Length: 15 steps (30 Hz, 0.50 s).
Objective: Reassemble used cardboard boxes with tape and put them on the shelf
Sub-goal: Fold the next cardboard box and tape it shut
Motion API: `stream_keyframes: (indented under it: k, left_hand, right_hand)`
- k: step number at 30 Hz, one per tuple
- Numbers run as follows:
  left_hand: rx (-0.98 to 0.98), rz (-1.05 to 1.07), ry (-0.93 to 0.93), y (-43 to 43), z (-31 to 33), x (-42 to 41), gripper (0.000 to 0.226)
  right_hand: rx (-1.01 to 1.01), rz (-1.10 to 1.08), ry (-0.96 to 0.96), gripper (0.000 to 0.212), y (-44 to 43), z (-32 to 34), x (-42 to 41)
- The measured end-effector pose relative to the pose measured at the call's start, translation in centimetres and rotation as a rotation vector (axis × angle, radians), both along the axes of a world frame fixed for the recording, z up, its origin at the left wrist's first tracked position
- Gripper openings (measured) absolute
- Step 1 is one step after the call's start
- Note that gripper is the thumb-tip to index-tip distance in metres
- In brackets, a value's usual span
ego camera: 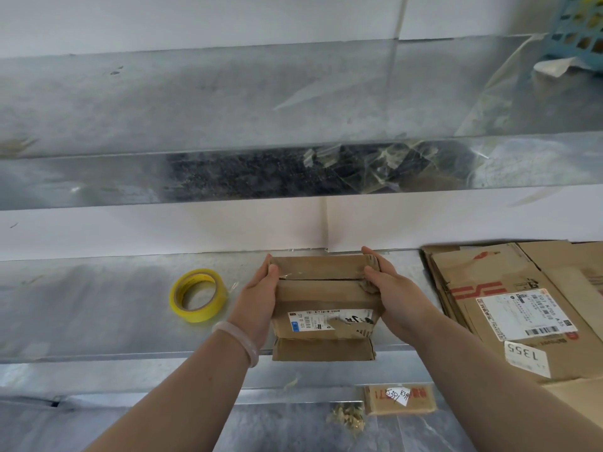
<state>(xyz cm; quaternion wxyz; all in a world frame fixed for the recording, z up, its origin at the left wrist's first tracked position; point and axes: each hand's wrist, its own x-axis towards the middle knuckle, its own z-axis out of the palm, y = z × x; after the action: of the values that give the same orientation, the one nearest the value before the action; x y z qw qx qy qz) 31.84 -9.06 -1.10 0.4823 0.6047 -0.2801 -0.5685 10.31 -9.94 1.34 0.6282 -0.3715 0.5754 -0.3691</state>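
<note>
**Holding the flaps shut before the tape goes on**

The cardboard box [326,298] sits at centre frame on the metal shelf [98,305], its near flap hanging over the front edge. The left hand [261,296] and right hand [393,296] clamp it from either side, thumbs on top and fingertips hooked round the far corners. The flaps meet in a seam that looks untaped, I'd say. To do this well, keep that seam squeezed tight and the sides square, then free one hand only for the yellow tape roll [198,295] lying just left. The flattened boxes [509,308] wait at right.
</note>
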Motion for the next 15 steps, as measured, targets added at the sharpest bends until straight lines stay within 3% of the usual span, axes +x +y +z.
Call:
stream_keyframes:
  k: [4,7,10,12,15]
  left_hand:
    - [-0.055,0.04,-0.079,0.3,0.3,-0.1,0.038]
    - [-0.136,0.253,-0.222,0.4,0.4,-0.1,0.023]
    - [-0.179,0.371,-0.198,1.6,0.8,-0.2,0.02]
    - [-0.178,0.372,-0.246,3.3,0.8,-0.8,0.036]
    - [-0.235,0.174,-0.241,5.9,0.6,-2.5,0.062]
  right_hand:
    - [-0.003,-0.003,-0.055,0.032,1.0,-0.4,-0.7]
    - [-0.05,-0.004,0.1,0.023,2.2,-0.3,-0.7]
    - [-0.086,-0.093,0.213,0.019,3.5,0.3,-0.5]
    - [-0.104,-0.152,0.252,0.022,4.0,0.4,-0.3]
    - [-0.129,-0.254,0.256,0.024,4.7,0.5,0.2]
